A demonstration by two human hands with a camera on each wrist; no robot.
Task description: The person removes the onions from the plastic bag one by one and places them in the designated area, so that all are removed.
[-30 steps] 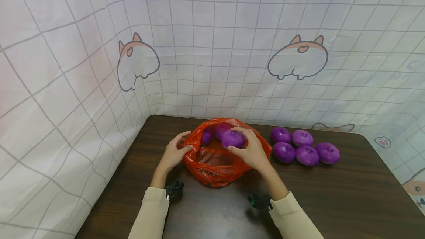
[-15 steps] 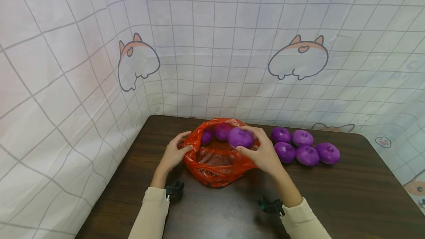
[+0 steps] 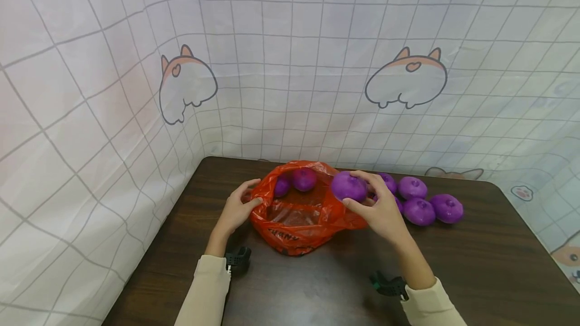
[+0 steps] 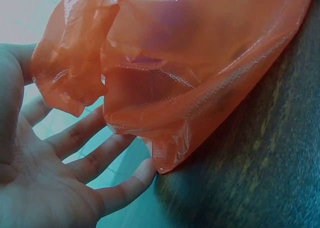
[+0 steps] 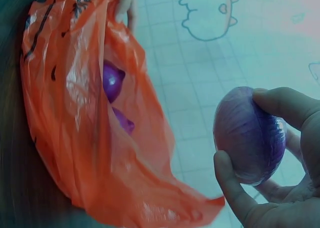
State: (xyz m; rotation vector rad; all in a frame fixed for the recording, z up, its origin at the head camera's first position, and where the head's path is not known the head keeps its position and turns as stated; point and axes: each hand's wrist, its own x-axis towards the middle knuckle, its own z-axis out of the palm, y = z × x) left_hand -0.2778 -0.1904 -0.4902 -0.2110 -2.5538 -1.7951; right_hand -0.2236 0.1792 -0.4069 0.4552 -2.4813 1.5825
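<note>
A red-orange plastic bag (image 3: 290,235) with dark print lies on the table, its mouth gaping. My left hand (image 3: 237,208) holds the bag's left rim, thumb on one side and fingers spread on the other. Inside the bag are two purple onions, one (image 3: 304,179) deeper in and one (image 3: 282,186) by the left wall. Over the bag's right edge, my right hand (image 3: 382,210) grips another purple onion (image 3: 349,186) between thumb and fingers. In the right wrist view this onion (image 5: 247,133) shows fine lengthwise streaks and sits apart from the bag (image 5: 75,113).
Several more purple onions (image 3: 419,212) lie in a cluster on the table right of the bag, partly behind my right hand. A grid-patterned cloth (image 3: 290,89) hangs along the back and left of the dark wooden table (image 3: 290,296).
My right hand has moved right with the onion, from over the bag's mouth to its right edge, uncovering the onions inside. My left hand has stayed at the rim.
</note>
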